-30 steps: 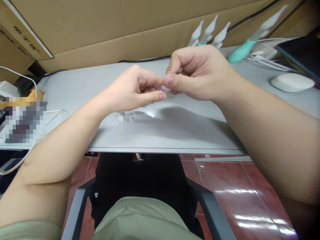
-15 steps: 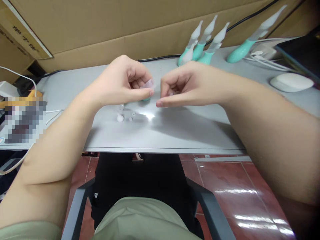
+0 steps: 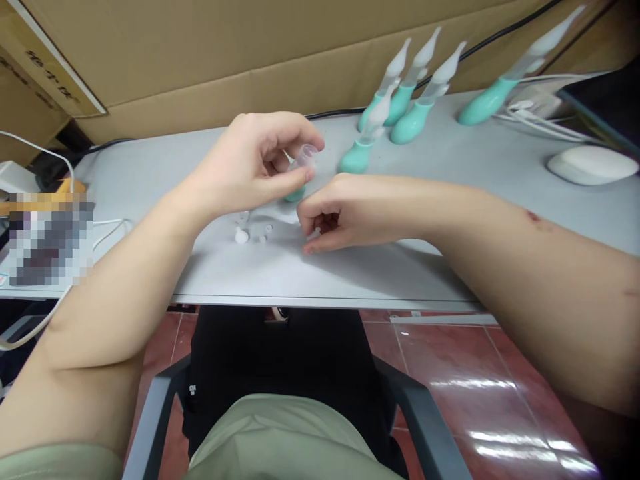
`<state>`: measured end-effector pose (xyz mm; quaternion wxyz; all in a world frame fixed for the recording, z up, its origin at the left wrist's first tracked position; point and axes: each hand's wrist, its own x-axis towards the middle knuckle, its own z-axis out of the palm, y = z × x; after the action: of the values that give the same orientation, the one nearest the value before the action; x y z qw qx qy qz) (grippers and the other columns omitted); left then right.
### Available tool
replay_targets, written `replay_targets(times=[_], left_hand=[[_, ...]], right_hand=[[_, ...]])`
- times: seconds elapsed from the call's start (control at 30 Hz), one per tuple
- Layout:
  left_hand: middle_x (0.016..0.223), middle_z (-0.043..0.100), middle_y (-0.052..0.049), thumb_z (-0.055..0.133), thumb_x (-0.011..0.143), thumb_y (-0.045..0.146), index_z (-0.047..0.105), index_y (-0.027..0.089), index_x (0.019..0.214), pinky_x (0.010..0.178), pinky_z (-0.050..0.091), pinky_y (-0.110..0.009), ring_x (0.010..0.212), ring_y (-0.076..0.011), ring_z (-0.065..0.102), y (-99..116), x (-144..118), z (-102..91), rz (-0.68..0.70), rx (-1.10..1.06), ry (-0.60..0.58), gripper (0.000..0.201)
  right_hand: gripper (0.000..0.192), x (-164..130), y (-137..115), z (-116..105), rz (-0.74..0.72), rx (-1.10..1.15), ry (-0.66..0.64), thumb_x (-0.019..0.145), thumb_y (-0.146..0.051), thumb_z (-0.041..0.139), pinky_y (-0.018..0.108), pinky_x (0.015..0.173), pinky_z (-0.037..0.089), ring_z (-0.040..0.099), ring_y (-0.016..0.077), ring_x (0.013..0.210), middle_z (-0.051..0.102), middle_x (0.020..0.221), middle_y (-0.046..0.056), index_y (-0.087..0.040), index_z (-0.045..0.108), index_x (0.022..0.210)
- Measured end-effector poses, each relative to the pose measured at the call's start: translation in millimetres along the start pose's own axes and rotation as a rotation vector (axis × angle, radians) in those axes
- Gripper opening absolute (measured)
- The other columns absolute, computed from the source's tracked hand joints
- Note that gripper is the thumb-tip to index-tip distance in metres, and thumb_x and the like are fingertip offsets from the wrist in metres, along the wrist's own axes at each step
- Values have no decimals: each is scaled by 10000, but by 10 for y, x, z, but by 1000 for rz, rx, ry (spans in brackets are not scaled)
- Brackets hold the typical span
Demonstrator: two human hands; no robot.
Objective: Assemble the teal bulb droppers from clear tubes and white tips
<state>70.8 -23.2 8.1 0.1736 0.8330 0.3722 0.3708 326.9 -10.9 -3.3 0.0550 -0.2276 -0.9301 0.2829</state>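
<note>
My left hand (image 3: 270,157) pinches a clear plastic tube (image 3: 306,155) between thumb and fingers, its open end tilted up and to the right. Below it, partly hidden by the hand, a teal bulb (image 3: 296,194) rests on the table. My right hand (image 3: 330,213) is closed low over the tabletop, with a small whitish piece (image 3: 315,233) showing between thumb and fingers; its exact kind is unclear. To the left of that hand lie a white round cap (image 3: 241,235), a small ring (image 3: 269,228) and another tiny part (image 3: 263,239).
Several teal bulb nasal aspirators with white tips stand at the back, one (image 3: 356,157) nearest my right hand and another (image 3: 490,100) farther right. A white mouse (image 3: 593,165) sits at the right. Cardboard (image 3: 200,60) lines the table's back.
My right hand has moved down and slightly left, toward the tabletop, uncovering the nearest aspirator. The tube in my left hand has turned so its open end shows.
</note>
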Motion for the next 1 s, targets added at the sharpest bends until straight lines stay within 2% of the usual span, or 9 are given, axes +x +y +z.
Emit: replay_targets(times=[0.1,0.2,0.3,0.4,0.47,0.67,0.77,0.9,1.0], left_hand=[[1104,879,-63,910,1028,326,889,235,1123,759,693,-337,810,-179,800,56,5,6,-1,-32,-11,134],[1115,890,-68,969,1018,368,880,238,1100,760,708,-343,883,-209,848,105,15,-4,-36,-69,34,178],[1109,901,-63,1059,929,360,888,270,1011,797,738,-390,980,-254,889,147,17,-23,-104,-164,88,210],[1033,902,-53,1136,878,417,896,301,931,842,750,-486,918,-270,879,135,20,-23,-180,-287,102,272],[968,910,-56,1171,871,526,906,307,966,876,745,-554,876,-289,865,74,30,-3,-215,-358,94,357],[974,957,-63,1219,792,708,912,325,1103,959,744,-626,1016,-354,886,-95,62,64,-256,-433,12,581],[1022,966,-77,1209,801,753,883,309,1075,987,740,-643,1056,-368,898,-54,58,81,-272,-435,12,615],[982,945,-67,1195,813,792,834,300,1063,1019,749,-636,1123,-373,901,33,56,91,-296,-417,34,659],[1003,946,-63,1202,818,774,812,258,1030,1033,744,-592,1086,-323,910,115,51,78,-324,-418,65,681]], right_hand=[[225,-42,46,-55,-38,2,17,1041,-270,1024,346,711,408,586,130,690,693,766,-59,-215,822,960],[357,-113,51,-137,-92,18,135,1079,-353,989,370,653,364,494,121,637,597,684,-56,-218,756,844],[465,-151,6,-165,-122,70,371,1069,-258,949,384,606,311,431,111,619,541,639,-51,-234,640,723],[384,-113,-53,-122,-106,209,665,1017,-139,970,363,606,356,514,121,660,610,696,-38,-251,691,779],[330,-63,-78,-86,-76,320,767,1010,-108,1003,338,625,431,604,130,703,682,755,-33,-259,747,868],[387,21,-58,-76,-82,529,792,955,-110,1148,301,618,539,732,131,671,773,749,-40,-241,790,888],[361,35,-51,-81,-88,558,807,977,-58,1117,297,622,556,735,127,649,788,735,-33,-227,828,843],[341,66,-70,-62,-46,596,827,980,16,1069,297,598,537,706,121,617,772,704,-33,-208,855,837],[338,80,-89,-49,13,616,842,1015,-9,1045,291,581,497,656,111,589,744,677,-37,-203,838,831]])
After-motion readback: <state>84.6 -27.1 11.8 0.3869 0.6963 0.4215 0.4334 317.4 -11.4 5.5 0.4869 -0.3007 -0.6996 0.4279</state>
